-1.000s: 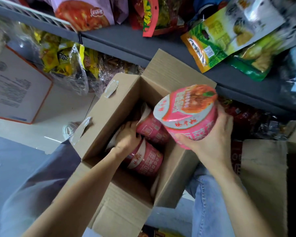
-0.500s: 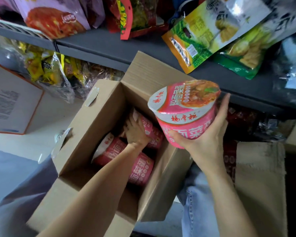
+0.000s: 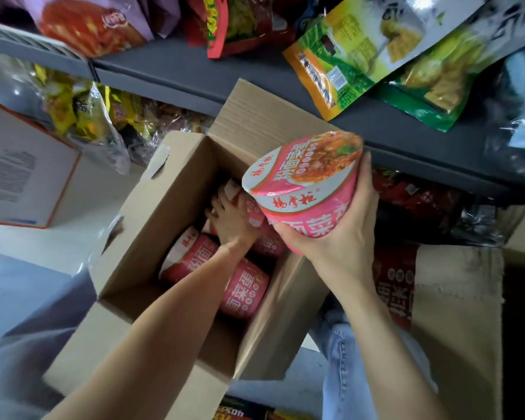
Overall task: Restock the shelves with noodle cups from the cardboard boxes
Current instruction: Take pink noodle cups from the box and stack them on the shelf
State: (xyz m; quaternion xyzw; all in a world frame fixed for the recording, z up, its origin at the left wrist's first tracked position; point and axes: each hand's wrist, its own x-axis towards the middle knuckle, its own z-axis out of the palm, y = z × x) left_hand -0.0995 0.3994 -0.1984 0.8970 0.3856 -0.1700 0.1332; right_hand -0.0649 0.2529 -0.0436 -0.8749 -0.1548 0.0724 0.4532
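**Holding one noodle cup above the open box, reaching for another**

Gripping a pink noodle cup (image 3: pixel 305 189) in the right hand (image 3: pixel 343 237), fingers wrapped under and around its side, lid tilted toward the camera. Hovering with this cup over the right edge of the open cardboard box (image 3: pixel 152 237), just in front of the grey shelf (image 3: pixel 176 71).

Reaching with the left hand (image 3: pixel 229 222) deep into the box, fingers curled down over a second cup (image 3: pixel 264 237) lying at the far end. Touching it for sure, but being closed around it or not, impossible to tell, because the held cup is covering part of the fingers.

Lying on its side in the box, nearer to the camera, one more pink cup (image 3: pixel 222 274), partly under the left forearm.

Resting on the shelf above, several snack bags: a green and yellow bag (image 3: pixel 361 53) on the right, a purple bag with a red picture (image 3: pixel 94 22) on the left. Standing on the floor to the left, a white box with orange edge (image 3: pixel 22 174). Lying to the right of the knee in blue jeans (image 3: pixel 343 359), a flat cardboard piece (image 3: pixel 458 313).
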